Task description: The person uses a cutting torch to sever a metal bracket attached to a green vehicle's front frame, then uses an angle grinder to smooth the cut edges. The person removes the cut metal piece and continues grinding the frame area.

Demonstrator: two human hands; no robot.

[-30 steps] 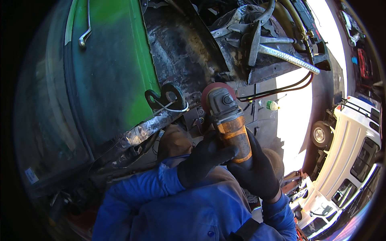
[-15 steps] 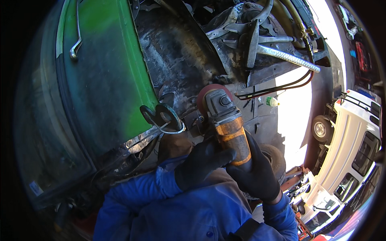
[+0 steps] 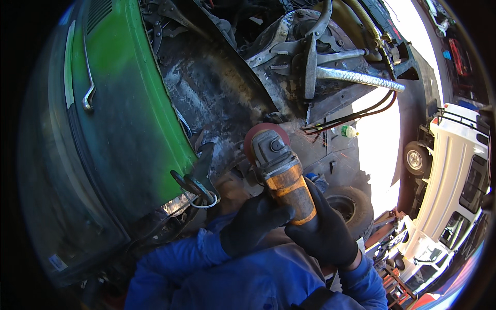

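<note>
Outdoors in hard sunlight, a stripped vehicle body fills the view: a green painted panel (image 3: 124, 119) curves down the left side, and beside it lies bare, blackened metal (image 3: 217, 88) with suspension parts and a ribbed hose (image 3: 359, 78) above. A white vehicle (image 3: 454, 170) stands off to the right, and a worn tyre (image 3: 351, 204) lies on the ground just past the hands.

Both hands wear dark gloves over blue sleeves (image 3: 248, 274). The left hand (image 3: 253, 222) is wrapped around the lower body of an orange angle grinder (image 3: 281, 173), and the right hand (image 3: 323, 230) is closed firmly around its rear grip (both fully clenched, no fingers spread). The grinder's reddish disc (image 3: 258, 138) now sits against the dark metal at the foot of the wheel-arch area, and a few faint sparks show just to its right.

Compared with a second ago, the tool has moved a little up and rightward, away from the wire loop (image 3: 201, 199) at the edge of the green panel, and the view has tilted so more of the arch shows; the disc appears to be working along the blackened seam rather than near the paint
</note>
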